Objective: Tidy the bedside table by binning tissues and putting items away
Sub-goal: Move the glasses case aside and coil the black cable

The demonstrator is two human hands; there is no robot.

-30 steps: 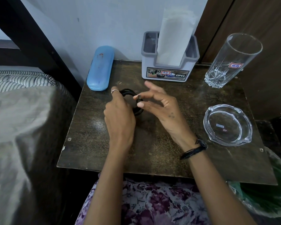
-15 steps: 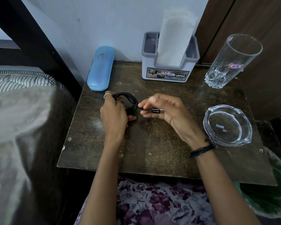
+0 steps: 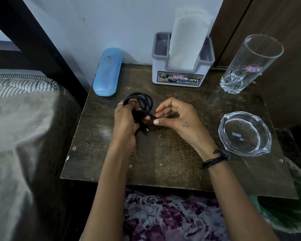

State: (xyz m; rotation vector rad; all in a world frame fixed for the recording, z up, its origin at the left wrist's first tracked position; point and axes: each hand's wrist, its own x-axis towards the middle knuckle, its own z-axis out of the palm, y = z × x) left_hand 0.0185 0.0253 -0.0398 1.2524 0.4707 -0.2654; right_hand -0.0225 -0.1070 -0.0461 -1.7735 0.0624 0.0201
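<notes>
A black cable (image 3: 142, 101) is wound into a small coil above the middle of the dark bedside table (image 3: 172, 157). My left hand (image 3: 126, 122) grips the coil from the left, and one plug end sticks out below its fingers. My right hand (image 3: 178, 117) pinches a strand of the cable between thumb and fingers at the coil's right side. A white tissue (image 3: 188, 37) stands upright in a grey and white holder (image 3: 181, 75) at the back of the table.
A blue glasses case (image 3: 107, 72) lies at the back left. A tall empty glass (image 3: 248, 65) stands at the back right, a glass ashtray (image 3: 244, 133) at the right. A green lined bin (image 3: 288, 211) sits low right. The bed (image 3: 21, 136) is on the left.
The right hand had drawn a plug end out to the right of the coil, then came back in and now pinches a strand close to the coil. The left hand kept holding the coil.
</notes>
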